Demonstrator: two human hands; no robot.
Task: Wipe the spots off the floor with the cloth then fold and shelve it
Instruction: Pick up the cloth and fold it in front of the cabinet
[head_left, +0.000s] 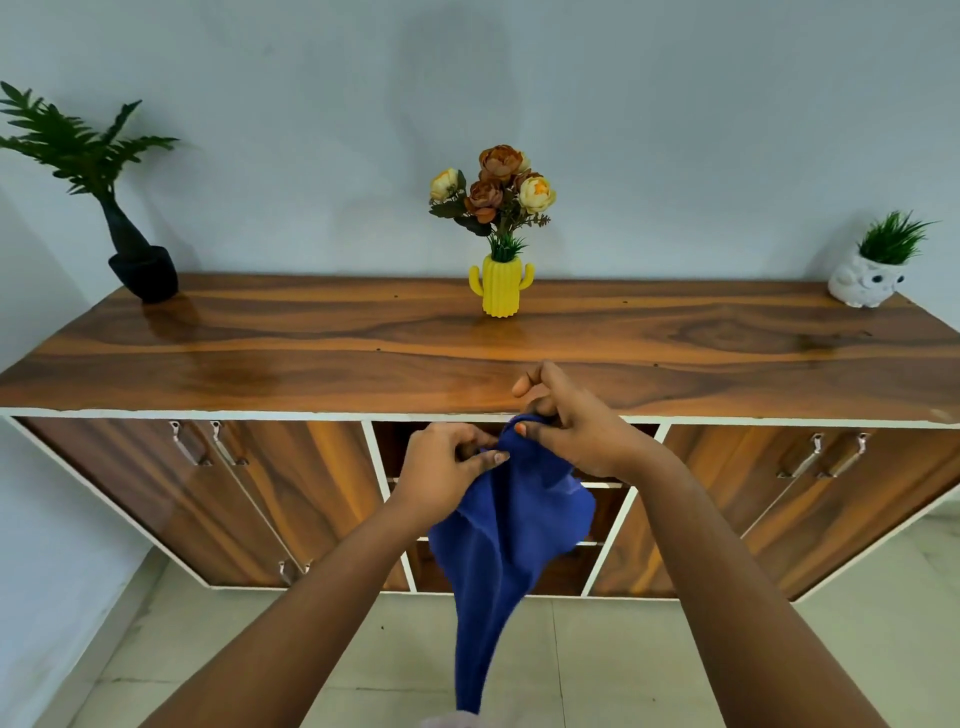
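- Nearest us, the blue cloth hangs in the air above the floor, its tail dropping toward the camera.
- Our left hand pinches the cloth's top edge, fingers curled on it.
- Our right hand pinches the same edge just beside it, thumb and fingers clamped on cloth.
- Behind the cloth stand the cabinet's open shelves.
- On the far tabletop sit a yellow vase, a dark pot left, an owl pot right.

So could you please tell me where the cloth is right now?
In the head view the cloth hangs mid-frame in front of the cabinet's open middle shelves, its top pinched by the left hand and right hand.
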